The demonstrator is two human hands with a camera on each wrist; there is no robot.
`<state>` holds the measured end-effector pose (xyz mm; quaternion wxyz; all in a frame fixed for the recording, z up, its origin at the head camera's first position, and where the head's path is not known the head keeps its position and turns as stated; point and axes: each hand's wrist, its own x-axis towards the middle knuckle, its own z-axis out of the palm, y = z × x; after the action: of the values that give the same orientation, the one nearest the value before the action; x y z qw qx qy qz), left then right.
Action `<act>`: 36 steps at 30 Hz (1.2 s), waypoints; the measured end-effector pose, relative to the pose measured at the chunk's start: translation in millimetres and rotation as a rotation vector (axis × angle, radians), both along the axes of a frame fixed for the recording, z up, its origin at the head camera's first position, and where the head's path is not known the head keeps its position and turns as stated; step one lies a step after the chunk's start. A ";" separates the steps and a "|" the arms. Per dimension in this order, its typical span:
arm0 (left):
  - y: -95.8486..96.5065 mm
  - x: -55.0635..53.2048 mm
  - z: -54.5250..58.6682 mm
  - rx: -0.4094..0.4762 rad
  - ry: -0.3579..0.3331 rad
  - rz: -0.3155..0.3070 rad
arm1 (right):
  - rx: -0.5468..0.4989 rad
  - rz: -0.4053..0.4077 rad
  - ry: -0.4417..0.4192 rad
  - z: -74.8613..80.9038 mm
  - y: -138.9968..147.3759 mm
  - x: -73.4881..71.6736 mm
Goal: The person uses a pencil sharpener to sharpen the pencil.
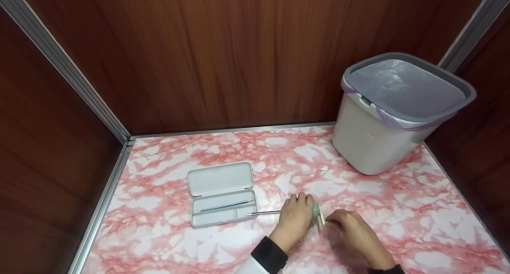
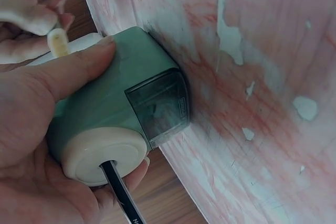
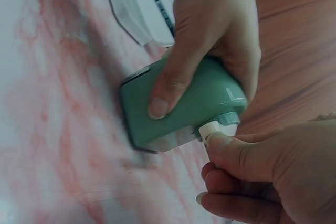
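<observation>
My left hand point(image 1: 295, 217) grips a green hand-crank pencil sharpener point(image 2: 107, 90) from above, thumb along one side. A black pencil point(image 2: 122, 192) sticks into the round cream front of the sharpener, and its other end reaches the pencil case in the head view. On the opposite side, my right hand point(image 1: 354, 230) pinches the small cream knob of the crank point(image 3: 211, 128) between thumb and fingers. A dark see-through shavings drawer point(image 2: 160, 106) shows at the sharpener's lower front.
An open grey pencil case point(image 1: 221, 179) lies left of the hands, with a blue pencil point(image 1: 229, 206) in its long compartment. At the back right stands a lined trash bin point(image 1: 370, 146). Brown wooden panels point(image 1: 223, 59) enclose the red-and-white marbled table point(image 1: 159, 242).
</observation>
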<state>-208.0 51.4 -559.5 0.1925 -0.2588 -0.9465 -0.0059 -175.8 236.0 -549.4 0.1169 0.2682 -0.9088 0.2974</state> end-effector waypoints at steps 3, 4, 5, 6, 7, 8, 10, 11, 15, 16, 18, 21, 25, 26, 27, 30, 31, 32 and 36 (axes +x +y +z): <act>-0.6 0.1 0.6 0.005 0.002 0.000 | -0.036 0.012 0.033 5.9 -0.4 -2.2; -0.8 0.1 0.7 0.004 0.004 -0.001 | -0.050 0.014 0.042 7.4 -0.7 -3.1; -0.9 0.1 0.7 0.003 0.006 -0.004 | -0.065 0.012 0.050 8.7 -0.9 -4.2; -1.1 0.1 0.6 0.005 0.009 -0.005 | -0.076 0.010 0.060 9.6 -1.1 -5.4; -1.1 -0.1 0.3 0.008 0.011 -0.007 | -0.087 0.008 0.070 10.4 -1.3 -6.7; -1.3 -0.3 0.0 0.009 0.017 -0.008 | -0.098 0.005 0.080 11.2 -1.6 -8.3; -1.7 -0.6 -0.7 0.010 0.032 -0.012 | -0.113 -0.005 0.102 12.4 -2.3 -11.9; -1.9 -0.8 -1.1 0.013 0.039 -0.014 | -0.114 -0.014 0.114 12.8 -2.8 -14.1; -2.4 -1.4 -2.0 0.008 0.062 -0.021 | -0.098 -0.055 0.152 14.0 -5.9 -24.9; -2.5 -1.4 -2.0 0.006 0.062 -0.024 | -0.091 -0.065 0.158 13.9 -6.7 -28.0; -2.6 -1.5 -2.2 0.001 0.059 -0.028 | -0.074 -0.083 0.169 13.1 -8.4 -34.4; -2.8 -1.6 -2.5 0.003 0.061 -0.034 | -0.058 -0.102 0.161 10.4 -9.9 -43.7; -2.4 -1.8 -3.5 0.013 0.076 -0.036 | -0.035 -0.135 0.085 6.9 -10.7 -53.8; -2.3 -1.9 -3.7 0.016 0.076 -0.037 | -0.025 -0.142 0.060 6.0 -10.7 -55.7; -2.1 -2.1 -4.0 0.016 0.073 -0.037 | -0.014 -0.149 0.034 5.0 -10.8 -57.3; -1.9 -2.3 -4.3 0.008 0.053 -0.039 | 0.018 -0.169 -0.023 1.8 -10.2 -60.1; -1.9 -2.4 -4.3 0.007 0.044 -0.039 | 0.024 -0.173 -0.033 0.9 -10.1 -60.4; -1.9 -2.6 -4.2 0.005 0.036 -0.038 | 0.028 -0.177 -0.040 -0.2 -10.1 -60.9; -2.6 -2.7 -3.9 0.014 0.017 -0.036 | 0.015 -0.189 -0.049 -3.4 -10.6 -62.0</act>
<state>-210.7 48.8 -563.4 0.2022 -0.2746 -0.9400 -0.0140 -237.8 225.4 -552.7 0.1203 0.1749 -0.9348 0.2847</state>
